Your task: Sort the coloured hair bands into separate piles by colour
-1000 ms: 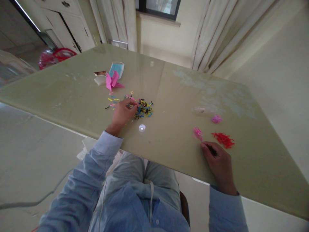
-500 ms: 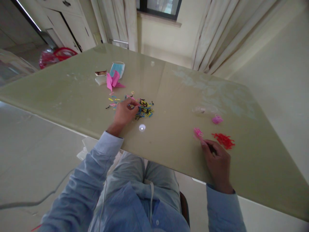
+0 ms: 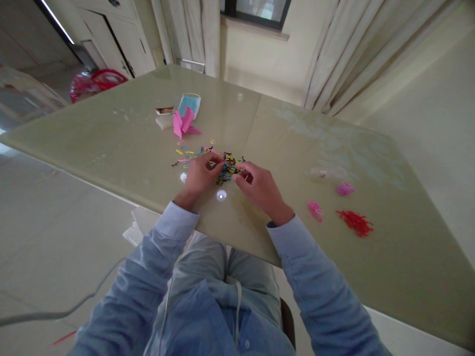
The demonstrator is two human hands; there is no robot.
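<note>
A mixed pile of small yellow, black, blue and pink pieces (image 3: 227, 173) lies on the greenish table (image 3: 282, 148). At its left side is my left hand (image 3: 202, 174), thumb and forefinger pinched; anything between them is too small to make out. My right hand (image 3: 258, 188) touches the pile's right side, its fingers bent and thumb close to the forefinger, with their contents unclear. To the right lie a small pink heap (image 3: 315, 210), a purple-pink bundle (image 3: 345, 189) and a spread heap of red pieces (image 3: 355, 223).
Behind the pile sit a pink folded paper shape (image 3: 183, 123), a blue face mask (image 3: 189, 105), a small whitish packet (image 3: 164, 122) and a brown wrapper (image 3: 164, 111). A clear plastic bag (image 3: 328, 173) lies at the right. The table's near edge runs below my forearms.
My right hand has moved left from the pink heap to the mixed pile, leaving the heap on the table. My left hand stays at the pile, and the view has shifted slightly.
</note>
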